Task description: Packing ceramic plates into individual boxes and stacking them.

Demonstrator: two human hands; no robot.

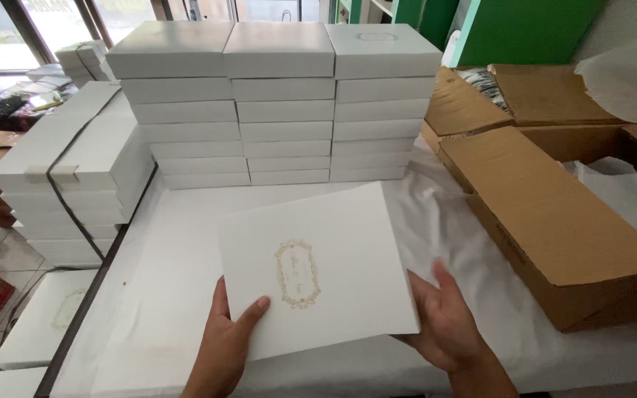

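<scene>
We grip the flat white square cardboard box lid w/ gold emblem (318, 269), left hand (226, 335) & right hand (444, 324) clamping near corners; looks light, stiff, creasable.

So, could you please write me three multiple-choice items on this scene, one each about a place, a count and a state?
1. Where is the open brown carton?
A. right of the white lid
B. on the white stacks
C. under the table

2. How many stacks of white boxes stand side by side at the back?
A. two
B. three
C. five

3. How is the white lid held?
A. left hand only
B. lying untouched
C. left hand and right hand

Answers: 1 A, it lies to the right; 2 B, three columns show; 3 C, a hand grips each lower corner.
</scene>
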